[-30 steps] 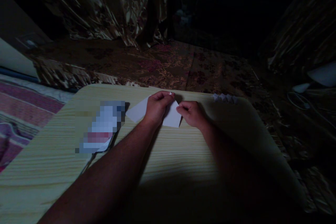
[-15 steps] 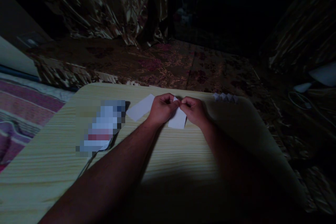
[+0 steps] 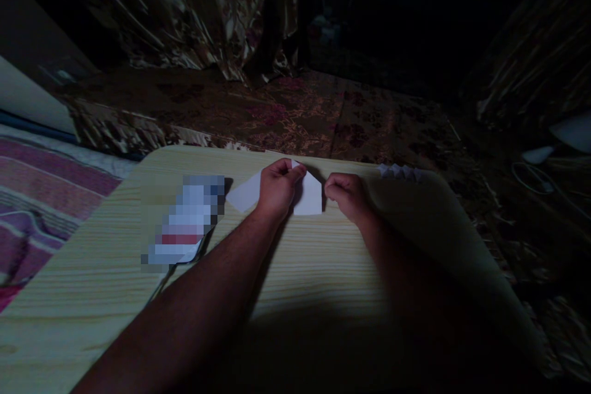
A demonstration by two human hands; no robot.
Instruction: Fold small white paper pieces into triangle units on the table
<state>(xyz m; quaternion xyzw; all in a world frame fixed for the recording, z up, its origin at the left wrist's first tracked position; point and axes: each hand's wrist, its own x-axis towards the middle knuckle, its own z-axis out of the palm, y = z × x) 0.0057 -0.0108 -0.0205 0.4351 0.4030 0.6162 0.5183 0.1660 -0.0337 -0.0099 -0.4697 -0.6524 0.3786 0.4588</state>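
My left hand (image 3: pixel 278 188) pinches a white sheet of paper (image 3: pixel 308 194) between thumb and fingers near its top edge. The paper's upper right corner slants, and its lower part hangs over the table. Just right of it, apart from the sheet, my right hand (image 3: pixel 345 192) is closed with its fingers curled, and nothing shows in them. Partly behind my left hand lies a second white paper (image 3: pixel 244 193), flat on the wooden table (image 3: pixel 305 271).
Left of my forearm is a phone-like device (image 3: pixel 189 218), blurred out, with a cable (image 3: pixel 159 288). A row of small folded paper pieces (image 3: pixel 399 172) sits at the far right edge. Beyond stands a patterned fabric-covered surface (image 3: pixel 295 111); striped bedding (image 3: pixel 41 191) is at left.
My right hand has let go of the paper and moved slightly right. My left hand has shifted a little left, still holding the sheet, which has turned to show a wider face.
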